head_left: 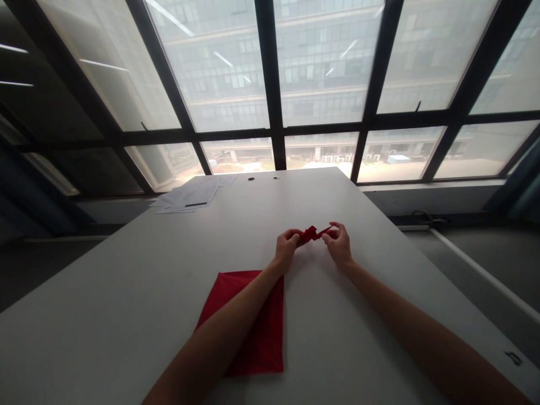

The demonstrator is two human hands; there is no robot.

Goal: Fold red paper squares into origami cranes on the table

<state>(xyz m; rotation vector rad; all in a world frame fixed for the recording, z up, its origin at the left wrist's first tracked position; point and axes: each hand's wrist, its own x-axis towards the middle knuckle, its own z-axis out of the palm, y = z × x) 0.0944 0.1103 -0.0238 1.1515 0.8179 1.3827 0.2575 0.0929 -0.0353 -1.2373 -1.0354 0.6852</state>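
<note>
Above the white table, my left hand (pixel 287 247) pinches one end of a small crumpled red strip (pixel 310 234), which looks like folded cloth or ribbon. My right hand (pixel 338 244) grips the strip's other end between thumb and fingers, so it stretches between the two hands with a bunched or knotted middle. Whether it is tied cannot be made out. Under my left forearm lies a flat red cloth piece (pixel 264 337), roughly rectangular, with creases running from its corners. The forearm hides part of it.
The long white table (pixel 147 292) reaches toward large dark-framed windows. Loose white papers (pixel 189 191) with a dark pen (pixel 196 204) on them lie at the far left. A small round dark disc (pixel 251 179) sits near the far edge. Blue curtains (pixel 29 191) hang at the sides.
</note>
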